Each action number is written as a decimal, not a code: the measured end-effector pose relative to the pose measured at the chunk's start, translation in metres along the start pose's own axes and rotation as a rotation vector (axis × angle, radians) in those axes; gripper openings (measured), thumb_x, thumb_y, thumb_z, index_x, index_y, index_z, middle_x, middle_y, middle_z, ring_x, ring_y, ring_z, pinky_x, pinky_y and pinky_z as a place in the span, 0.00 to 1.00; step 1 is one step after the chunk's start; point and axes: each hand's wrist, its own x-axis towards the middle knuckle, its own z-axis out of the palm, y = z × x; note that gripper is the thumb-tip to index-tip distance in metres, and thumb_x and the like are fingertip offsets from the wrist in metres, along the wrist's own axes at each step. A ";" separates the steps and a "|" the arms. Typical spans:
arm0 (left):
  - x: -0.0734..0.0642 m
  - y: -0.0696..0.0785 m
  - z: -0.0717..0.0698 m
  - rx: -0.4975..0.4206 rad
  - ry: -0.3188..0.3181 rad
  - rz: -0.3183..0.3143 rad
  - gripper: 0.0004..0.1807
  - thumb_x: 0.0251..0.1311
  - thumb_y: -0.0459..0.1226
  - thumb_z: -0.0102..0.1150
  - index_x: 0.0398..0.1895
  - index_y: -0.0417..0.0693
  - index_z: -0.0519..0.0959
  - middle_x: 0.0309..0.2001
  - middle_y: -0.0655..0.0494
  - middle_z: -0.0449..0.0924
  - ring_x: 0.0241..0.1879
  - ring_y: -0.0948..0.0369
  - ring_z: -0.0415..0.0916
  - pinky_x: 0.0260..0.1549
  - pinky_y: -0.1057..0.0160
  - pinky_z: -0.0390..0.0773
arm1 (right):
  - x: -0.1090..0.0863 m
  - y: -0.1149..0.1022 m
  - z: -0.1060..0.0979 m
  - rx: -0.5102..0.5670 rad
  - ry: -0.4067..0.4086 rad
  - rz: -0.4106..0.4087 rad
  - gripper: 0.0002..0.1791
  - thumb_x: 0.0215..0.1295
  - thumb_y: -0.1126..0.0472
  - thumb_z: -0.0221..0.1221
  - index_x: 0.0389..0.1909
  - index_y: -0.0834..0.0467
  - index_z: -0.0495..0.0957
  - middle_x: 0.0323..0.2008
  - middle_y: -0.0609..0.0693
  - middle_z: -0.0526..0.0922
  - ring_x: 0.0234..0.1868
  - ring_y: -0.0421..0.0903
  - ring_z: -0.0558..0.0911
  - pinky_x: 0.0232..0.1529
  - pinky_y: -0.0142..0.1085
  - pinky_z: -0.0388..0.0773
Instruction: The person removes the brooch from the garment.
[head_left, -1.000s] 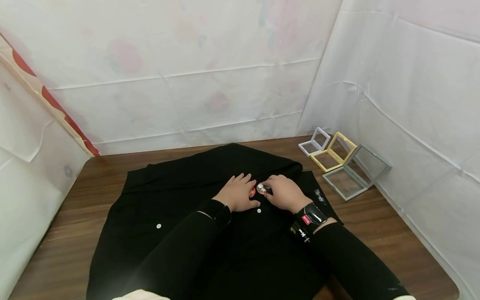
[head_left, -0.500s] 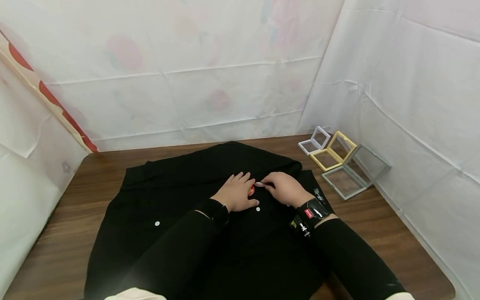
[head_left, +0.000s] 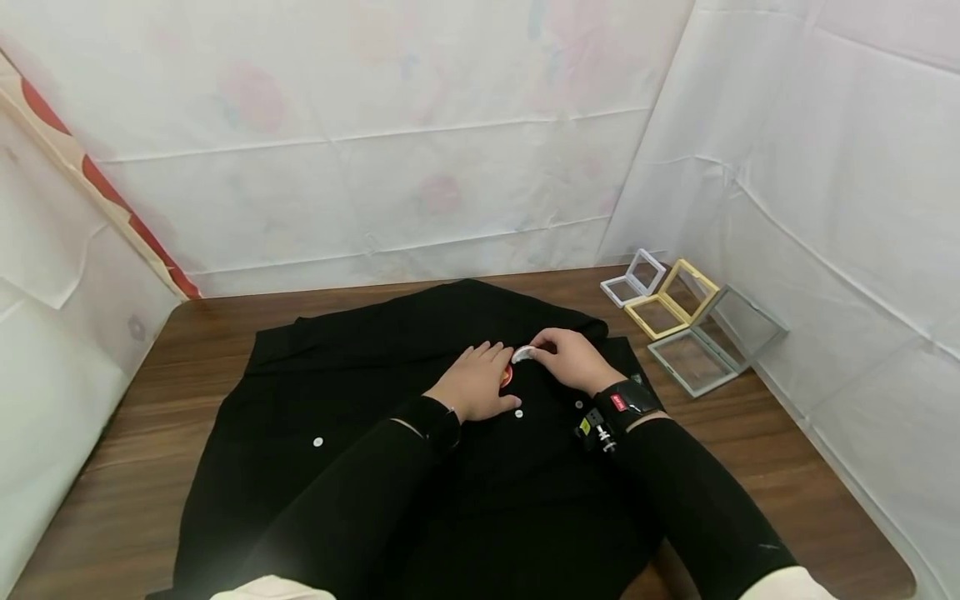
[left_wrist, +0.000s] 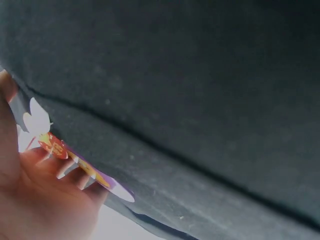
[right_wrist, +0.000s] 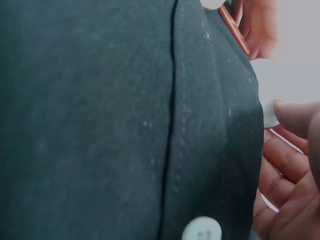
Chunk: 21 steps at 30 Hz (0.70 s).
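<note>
A black shirt (head_left: 375,367) with white buttons lies spread on the table. My left hand (head_left: 472,385) rests on it, fingers fairly straight, partly covering a red round badge (head_left: 507,377). In the left wrist view, colourful badge edges, red and orange-purple (left_wrist: 87,167), show by the fingers. My right hand (head_left: 573,360) pinches another round badge (head_left: 522,355) beside the left fingertips, its pale back facing up. The right wrist view has the thumb pressed on that pale disc (right_wrist: 267,87); the cloth hides part of it. Whether the badge's pin is open cannot be seen.
Three hinged clear display frames stand open at the back right: a white one (head_left: 620,291), a yellow one (head_left: 643,327) and a grey-green one (head_left: 696,383). Wooden tabletop (head_left: 810,492) surrounds the shirt. White cloth walls (head_left: 420,133) enclose the back and sides.
The right hand has turned the badge over, from its patterned face, through edge-on, to its pale back, and shifted slightly up. The left hand stays in place.
</note>
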 end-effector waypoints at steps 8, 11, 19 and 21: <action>0.000 -0.001 -0.002 0.053 0.021 0.043 0.55 0.68 0.64 0.57 0.85 0.49 0.43 0.83 0.48 0.45 0.80 0.51 0.45 0.77 0.49 0.45 | 0.007 -0.005 0.006 0.023 0.024 0.084 0.11 0.77 0.54 0.59 0.48 0.57 0.82 0.38 0.50 0.84 0.37 0.47 0.81 0.42 0.44 0.77; 0.001 -0.002 -0.001 0.087 0.026 0.046 0.54 0.68 0.65 0.56 0.85 0.52 0.44 0.83 0.49 0.42 0.81 0.51 0.42 0.77 0.49 0.44 | 0.009 -0.007 0.010 0.020 0.038 0.110 0.11 0.77 0.54 0.59 0.47 0.57 0.82 0.38 0.50 0.83 0.36 0.46 0.80 0.41 0.43 0.77; 0.001 -0.004 0.002 0.045 -0.007 -0.019 0.51 0.67 0.67 0.53 0.85 0.57 0.49 0.83 0.50 0.44 0.81 0.49 0.42 0.77 0.48 0.43 | 0.009 -0.008 0.018 0.001 0.067 0.157 0.09 0.77 0.56 0.58 0.45 0.57 0.82 0.35 0.50 0.82 0.32 0.47 0.79 0.38 0.43 0.76; 0.001 -0.005 0.002 0.018 -0.019 -0.039 0.50 0.67 0.68 0.53 0.84 0.59 0.50 0.83 0.50 0.45 0.81 0.49 0.41 0.77 0.47 0.43 | 0.008 -0.008 0.019 -0.002 0.070 0.161 0.09 0.77 0.57 0.57 0.46 0.57 0.82 0.35 0.50 0.81 0.32 0.47 0.78 0.38 0.43 0.76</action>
